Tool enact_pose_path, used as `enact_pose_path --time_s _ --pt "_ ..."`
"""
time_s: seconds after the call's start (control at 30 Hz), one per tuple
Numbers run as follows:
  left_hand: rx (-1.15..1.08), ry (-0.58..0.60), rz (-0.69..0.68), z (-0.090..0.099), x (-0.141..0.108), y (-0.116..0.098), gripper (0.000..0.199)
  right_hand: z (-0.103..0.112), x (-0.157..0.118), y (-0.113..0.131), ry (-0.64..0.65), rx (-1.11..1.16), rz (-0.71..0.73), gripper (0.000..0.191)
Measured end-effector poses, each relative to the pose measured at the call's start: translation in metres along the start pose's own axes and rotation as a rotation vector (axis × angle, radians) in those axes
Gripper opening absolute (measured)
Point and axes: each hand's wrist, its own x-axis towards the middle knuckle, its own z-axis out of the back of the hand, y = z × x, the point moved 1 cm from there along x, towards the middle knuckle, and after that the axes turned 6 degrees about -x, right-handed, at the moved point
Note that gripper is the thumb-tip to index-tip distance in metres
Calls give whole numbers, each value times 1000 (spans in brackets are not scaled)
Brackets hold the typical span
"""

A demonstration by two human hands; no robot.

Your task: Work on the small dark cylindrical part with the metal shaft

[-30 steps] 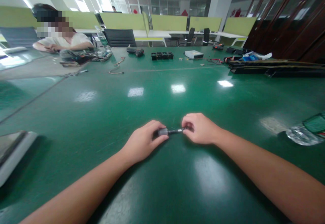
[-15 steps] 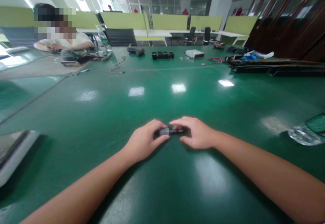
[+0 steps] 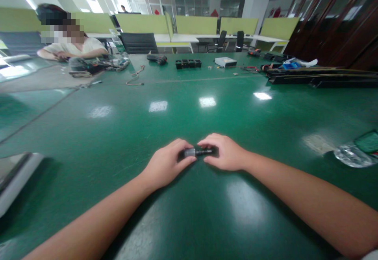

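Note:
A small dark cylindrical tool [image 3: 190,152] with a grey band and a thin black shaft lies sideways low over the green table [image 3: 189,122]. Around its thicker left end, the thumb and fingers of my left hand [image 3: 169,163] are closed. My right hand [image 3: 226,152] is curved about the shaft end, its thumb and fingers apart, with a gap between the thumb and the shaft. The tip of the shaft points toward my right palm. The underside of the tool is hidden.
Far back stand a black block [image 3: 188,64], a grey box [image 3: 225,62] and a cable [image 3: 135,77]. Long black strips [image 3: 321,78] lie far right, a clear plastic object [image 3: 352,157] at right, a white-edged device [image 3: 22,173] at left. A person [image 3: 71,47] sits at far left.
The thumb of my right hand has moved slightly left, closer to the shaft. My left hand still holds the tool in nearly the same place.

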Motion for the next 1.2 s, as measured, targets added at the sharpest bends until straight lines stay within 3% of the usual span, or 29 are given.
enact_pose_path --time_s 0.7,1.2 --pt "-26 -18 -14 -2 -1 0 24 -11 8 -2 -2 -6 22 14" --pt "-6 -30 -6 -3 -1 2 28 -9 8 -3 -1 27 1 11"
